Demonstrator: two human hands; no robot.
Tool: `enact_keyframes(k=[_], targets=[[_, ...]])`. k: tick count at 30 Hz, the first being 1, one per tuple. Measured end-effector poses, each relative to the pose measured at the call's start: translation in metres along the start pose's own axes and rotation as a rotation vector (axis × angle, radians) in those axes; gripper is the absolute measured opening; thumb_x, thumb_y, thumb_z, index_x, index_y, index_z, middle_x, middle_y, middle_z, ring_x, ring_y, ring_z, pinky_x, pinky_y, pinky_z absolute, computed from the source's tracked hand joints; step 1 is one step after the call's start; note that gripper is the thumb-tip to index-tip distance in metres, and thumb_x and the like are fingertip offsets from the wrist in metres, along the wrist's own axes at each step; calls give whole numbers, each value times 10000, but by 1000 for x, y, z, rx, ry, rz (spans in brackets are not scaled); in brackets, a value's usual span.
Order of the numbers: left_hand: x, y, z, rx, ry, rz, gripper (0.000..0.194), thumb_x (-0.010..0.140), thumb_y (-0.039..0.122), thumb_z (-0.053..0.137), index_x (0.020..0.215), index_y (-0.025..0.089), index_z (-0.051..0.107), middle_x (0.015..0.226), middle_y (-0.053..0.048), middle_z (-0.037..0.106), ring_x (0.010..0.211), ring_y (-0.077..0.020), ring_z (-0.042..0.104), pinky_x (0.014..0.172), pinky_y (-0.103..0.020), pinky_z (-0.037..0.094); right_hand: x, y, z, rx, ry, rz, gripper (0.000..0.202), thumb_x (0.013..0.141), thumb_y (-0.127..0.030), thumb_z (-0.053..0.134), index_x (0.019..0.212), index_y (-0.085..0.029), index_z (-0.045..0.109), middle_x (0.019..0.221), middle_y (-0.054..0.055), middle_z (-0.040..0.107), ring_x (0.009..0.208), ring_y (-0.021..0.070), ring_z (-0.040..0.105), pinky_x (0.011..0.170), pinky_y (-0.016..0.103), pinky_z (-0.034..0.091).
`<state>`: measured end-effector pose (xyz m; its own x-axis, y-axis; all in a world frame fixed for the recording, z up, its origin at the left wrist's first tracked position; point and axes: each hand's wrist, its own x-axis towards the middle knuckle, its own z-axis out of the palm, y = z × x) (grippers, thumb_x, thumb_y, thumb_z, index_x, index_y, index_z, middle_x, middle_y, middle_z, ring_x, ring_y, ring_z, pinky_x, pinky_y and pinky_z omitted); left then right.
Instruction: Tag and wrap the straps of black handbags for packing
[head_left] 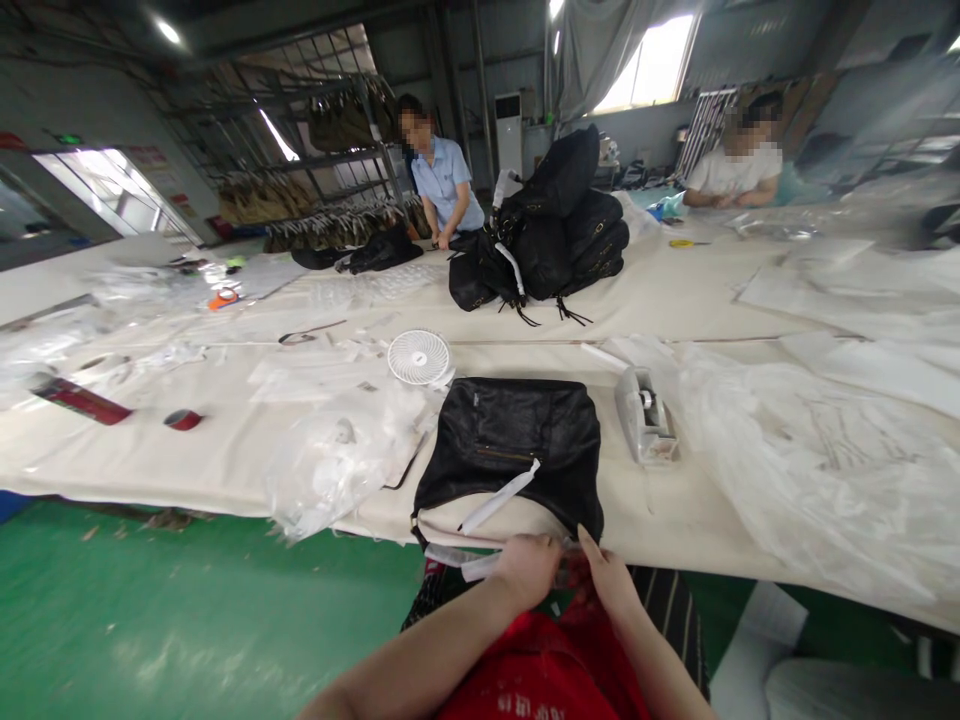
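Note:
A black handbag (pixel 517 415) lies flat at the table's front edge, its opening and strap end toward me. A white-wrapped strip (pixel 501 497) lies over its curved edge, by a zipper. The bag's strap (pixel 457 556), partly wrapped in white, runs along the table edge into my left hand (pixel 531 566), which is closed around it. Close beside it, my right hand (pixel 604 572) pinches at the bag's near right corner, thumb on top. Its other fingers are mostly hidden. Some clear plastic shows between the hands.
A tape dispenser (pixel 646 420) stands right of the bag; a small white fan (pixel 418 357) is behind it. Plastic bags (pixel 337 450) lie left, plastic sheeting (pixel 825 460) right. Black bags (pixel 555 230) are piled farther back. Two people (pixel 448 190) are across the table.

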<state>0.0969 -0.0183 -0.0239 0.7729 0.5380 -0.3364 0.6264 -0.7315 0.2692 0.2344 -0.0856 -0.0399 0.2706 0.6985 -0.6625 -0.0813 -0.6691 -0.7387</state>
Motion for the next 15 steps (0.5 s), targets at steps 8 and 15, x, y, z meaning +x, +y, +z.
enact_keyframes(k=[8, 15], targets=[[0, -1, 15, 9, -27, 21, 330, 855, 154, 395, 1146, 92, 539, 1062, -174, 624, 963, -314, 617, 788, -450, 519, 12, 20, 8, 96, 15, -124, 362, 694, -555, 616, 689, -193, 611, 507, -12, 608, 400, 138, 536, 380, 237, 354], [6, 1, 31, -789, 18, -333, 214, 901, 212, 411, 936, 140, 609, 1035, -139, 626, 1046, -300, 546, 995, -474, 344, 8, 34, 14, 60, 57, -179, 370, 733, -562, 552, 618, -211, 579, 463, 1, 592, 406, 154, 520, 406, 256, 360]])
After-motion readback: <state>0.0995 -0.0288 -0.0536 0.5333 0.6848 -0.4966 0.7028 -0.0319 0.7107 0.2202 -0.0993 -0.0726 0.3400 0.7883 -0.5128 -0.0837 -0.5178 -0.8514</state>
